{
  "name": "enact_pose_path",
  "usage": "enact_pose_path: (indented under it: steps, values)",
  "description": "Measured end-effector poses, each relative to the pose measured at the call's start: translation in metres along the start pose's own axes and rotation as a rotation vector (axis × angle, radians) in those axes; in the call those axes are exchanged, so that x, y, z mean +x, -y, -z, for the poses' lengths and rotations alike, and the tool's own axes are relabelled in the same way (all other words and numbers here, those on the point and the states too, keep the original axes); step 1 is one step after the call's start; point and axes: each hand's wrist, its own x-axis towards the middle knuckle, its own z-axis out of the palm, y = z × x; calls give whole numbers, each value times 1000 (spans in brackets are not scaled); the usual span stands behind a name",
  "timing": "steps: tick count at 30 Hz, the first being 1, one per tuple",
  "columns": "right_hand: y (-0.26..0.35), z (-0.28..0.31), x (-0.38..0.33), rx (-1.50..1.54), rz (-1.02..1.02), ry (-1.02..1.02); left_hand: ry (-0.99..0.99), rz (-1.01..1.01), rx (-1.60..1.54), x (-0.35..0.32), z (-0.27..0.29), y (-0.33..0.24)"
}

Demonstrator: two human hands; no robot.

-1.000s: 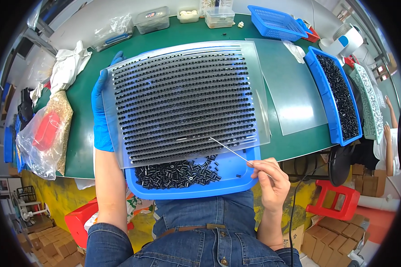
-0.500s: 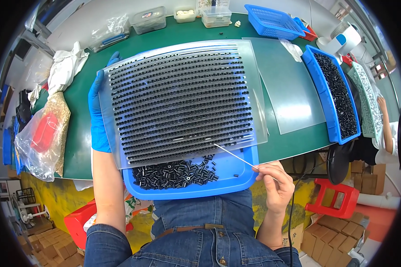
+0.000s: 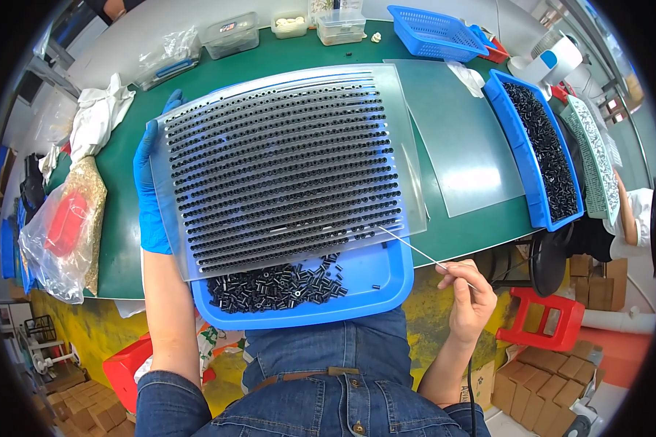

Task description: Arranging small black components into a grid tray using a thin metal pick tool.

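A clear plastic board [image 3: 284, 164] with rows of small black tubes lies tilted over a blue tray [image 3: 386, 280] at the table's near edge. Loose black tubes [image 3: 277, 285] lie heaped in the tray's front part. My left hand [image 3: 149, 193], in a blue glove, grips the board's left edge. My right hand [image 3: 470, 295], bare, pinches a thin metal rod [image 3: 415, 247] whose tip reaches the board's lower right corner.
A frosted sheet [image 3: 463, 135] lies on the green table [image 3: 116, 218] right of the board. A long blue tray of black tubes [image 3: 543, 146] stands at the right, a blue basket [image 3: 434, 29] and clear boxes [image 3: 229, 33] at the back, bags [image 3: 62, 226] at the left.
My right hand has drawn right and down, off the tray's corner, taking the rod with it. The board has shifted slightly; my left hand keeps its hold.
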Motion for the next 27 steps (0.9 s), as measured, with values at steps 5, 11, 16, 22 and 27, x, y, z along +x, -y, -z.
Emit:
enact_pose_path:
  steps: [5,11,16,22,27]
  values:
    - [3,-3,0,26,-2,-18,2,-4,-6,-1,-2,0]
    - [2,-25,2,11,6,42,21,12,-51,0,4,1]
    - [7,-35,5,-40,16,85,42,4,-62,2,8,2]
    - [12,-41,9,-73,36,93,32,-2,-67,2,8,1]
    - [11,-42,7,-61,79,116,51,-2,-61,4,10,1]
